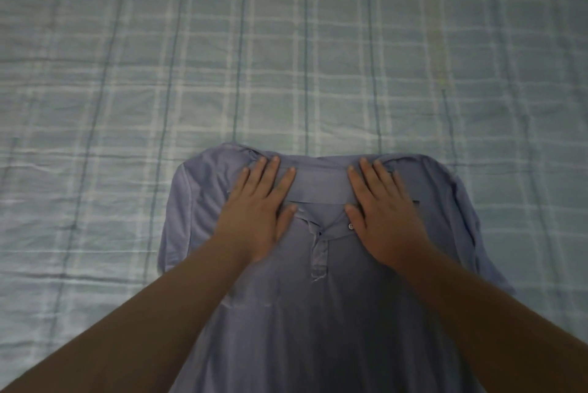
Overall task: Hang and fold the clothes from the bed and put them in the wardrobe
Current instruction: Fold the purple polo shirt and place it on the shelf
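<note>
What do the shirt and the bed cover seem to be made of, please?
Shirt: likely a soft, matte knit, cotton-like; it drapes limply with fine creases. Bed cover: seemingly a thin woven checked cotton, matte, with sharp wrinkles.

A blue-grey polo shirt lay spread flat and face up on the checked bed, collar at the far end and turned down, placket unbuttoned with one pale button showing, sleeves close along the sides, fabric lightly creased

There is 1 polo shirt, 1 left hand, 1 right hand, 1 checked bedsheet, 1 button
</note>
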